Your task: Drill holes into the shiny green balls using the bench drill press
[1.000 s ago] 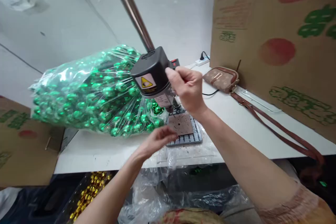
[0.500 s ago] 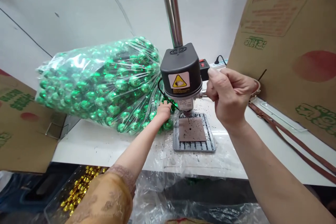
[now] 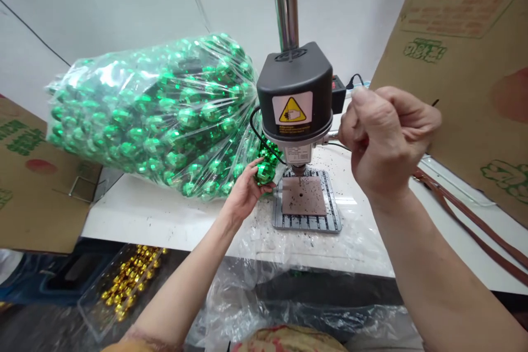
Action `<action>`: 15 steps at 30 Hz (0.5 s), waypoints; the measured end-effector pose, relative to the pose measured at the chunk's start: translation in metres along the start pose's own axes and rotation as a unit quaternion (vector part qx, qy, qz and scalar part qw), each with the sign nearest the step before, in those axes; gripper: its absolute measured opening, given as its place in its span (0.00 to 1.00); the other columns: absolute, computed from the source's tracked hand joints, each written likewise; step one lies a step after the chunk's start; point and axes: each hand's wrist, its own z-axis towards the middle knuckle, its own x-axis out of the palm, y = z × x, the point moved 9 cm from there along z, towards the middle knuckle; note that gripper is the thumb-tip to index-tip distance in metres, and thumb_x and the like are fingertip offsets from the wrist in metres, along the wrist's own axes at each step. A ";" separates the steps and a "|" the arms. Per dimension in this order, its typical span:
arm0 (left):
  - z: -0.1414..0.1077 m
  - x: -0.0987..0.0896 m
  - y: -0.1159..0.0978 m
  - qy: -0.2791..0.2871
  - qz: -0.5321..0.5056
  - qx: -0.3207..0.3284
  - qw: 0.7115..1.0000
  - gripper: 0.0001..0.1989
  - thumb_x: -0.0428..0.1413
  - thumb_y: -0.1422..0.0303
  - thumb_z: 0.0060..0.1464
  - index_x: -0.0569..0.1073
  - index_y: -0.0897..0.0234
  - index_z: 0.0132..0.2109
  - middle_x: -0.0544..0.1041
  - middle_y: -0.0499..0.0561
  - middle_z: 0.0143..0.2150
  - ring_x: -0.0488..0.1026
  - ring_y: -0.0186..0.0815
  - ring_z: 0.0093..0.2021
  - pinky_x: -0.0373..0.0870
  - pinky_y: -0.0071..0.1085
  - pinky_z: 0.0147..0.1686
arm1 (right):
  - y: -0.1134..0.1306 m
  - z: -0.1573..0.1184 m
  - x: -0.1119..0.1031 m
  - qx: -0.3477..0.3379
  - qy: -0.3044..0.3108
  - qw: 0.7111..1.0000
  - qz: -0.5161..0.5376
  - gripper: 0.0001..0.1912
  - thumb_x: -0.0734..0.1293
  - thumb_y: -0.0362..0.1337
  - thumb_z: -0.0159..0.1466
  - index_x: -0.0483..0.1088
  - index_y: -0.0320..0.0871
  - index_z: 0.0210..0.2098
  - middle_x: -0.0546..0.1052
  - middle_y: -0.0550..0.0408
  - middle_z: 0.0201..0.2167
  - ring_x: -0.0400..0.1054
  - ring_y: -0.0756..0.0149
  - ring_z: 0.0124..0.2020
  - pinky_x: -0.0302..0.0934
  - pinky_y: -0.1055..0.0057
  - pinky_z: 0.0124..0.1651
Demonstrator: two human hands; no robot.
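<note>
My left hand (image 3: 247, 190) holds a shiny green faceted ball (image 3: 264, 170) at the mouth of a clear plastic bag (image 3: 157, 121) full of such balls. Beside it stands a small black drill press (image 3: 295, 93) with a yellow warning label. Under the chuck, a brownish square plate (image 3: 304, 196) with a small dark hole lies on the slotted metal base (image 3: 334, 214). My right hand (image 3: 385, 140) is closed at the right of the drill press, by its metal lever; what its fingers grip is hidden.
Cardboard boxes stand at the left (image 3: 33, 176) and right (image 3: 466, 77). A brown strap (image 3: 466, 214) lies at the right of the white table (image 3: 144, 214). Below, a clear bin (image 3: 94, 313) holds gold balls (image 3: 132, 280). Dark shavings surround the base.
My left hand has drawn back a little from the bag's mouth, with a green ball now showing at its fingers. My right hand stays closed beside the drill press. The view has shifted.
</note>
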 end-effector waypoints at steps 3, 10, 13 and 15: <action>-0.011 0.012 0.022 -0.004 -0.116 -0.057 0.992 0.17 0.62 0.61 0.58 0.71 0.61 0.52 0.80 0.53 0.45 0.80 0.40 0.42 0.79 0.38 0.44 | 0.002 0.001 0.001 -0.005 0.003 1.000 -0.003 0.25 0.68 0.33 0.65 0.55 0.44 0.15 0.55 0.63 0.12 0.48 0.77 0.14 0.42 0.68 0.19; -0.010 0.028 0.050 0.014 -0.071 -0.092 0.993 0.19 0.65 0.57 0.54 0.72 0.64 0.46 0.80 0.53 0.38 0.73 0.31 0.28 0.68 0.25 0.24 | -0.007 -0.001 -0.003 -0.003 0.007 0.996 -0.090 0.29 0.67 0.51 0.67 0.50 0.45 0.19 0.53 0.62 0.14 0.48 0.76 0.17 0.45 0.69 0.20; -0.011 0.029 0.043 0.013 -0.044 -0.054 0.998 0.24 0.68 0.63 0.48 0.70 0.59 0.51 0.79 0.49 0.42 0.75 0.33 0.35 0.75 0.28 0.31 | -0.010 -0.001 -0.003 -0.010 0.015 0.995 -0.103 0.28 0.65 0.52 0.68 0.51 0.45 0.20 0.54 0.61 0.14 0.50 0.76 0.17 0.46 0.68 0.22; -0.010 0.029 0.042 0.011 -0.050 -0.046 0.998 0.26 0.69 0.62 0.46 0.69 0.58 0.51 0.79 0.49 0.44 0.77 0.35 0.39 0.78 0.32 0.37 | -0.010 -0.001 -0.003 -0.011 0.017 0.994 -0.105 0.29 0.65 0.53 0.68 0.51 0.46 0.20 0.54 0.61 0.14 0.50 0.76 0.17 0.47 0.68 0.22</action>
